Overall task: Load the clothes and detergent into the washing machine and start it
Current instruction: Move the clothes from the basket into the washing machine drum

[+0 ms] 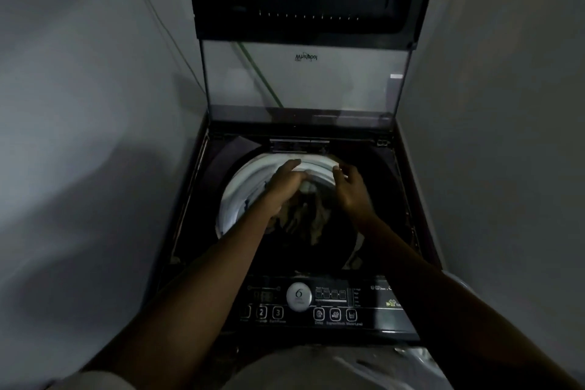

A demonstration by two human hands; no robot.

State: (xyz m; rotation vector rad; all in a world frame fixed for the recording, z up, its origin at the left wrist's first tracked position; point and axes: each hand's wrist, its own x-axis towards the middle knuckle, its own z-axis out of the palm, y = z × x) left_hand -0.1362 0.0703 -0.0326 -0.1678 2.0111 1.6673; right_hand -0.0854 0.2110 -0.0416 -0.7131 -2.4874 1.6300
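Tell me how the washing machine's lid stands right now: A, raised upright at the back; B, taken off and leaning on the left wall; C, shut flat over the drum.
A: the lid stands raised behind the open drum, whose inside shows.

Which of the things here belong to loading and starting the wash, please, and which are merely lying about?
Job: drum, clothes, control panel, open lid, left hand, right hand.
Lying about: green hose, wall cord.

Clothes [305, 218] half hidden in dark drum [235, 190], control panel [373, 315] labels unreadable
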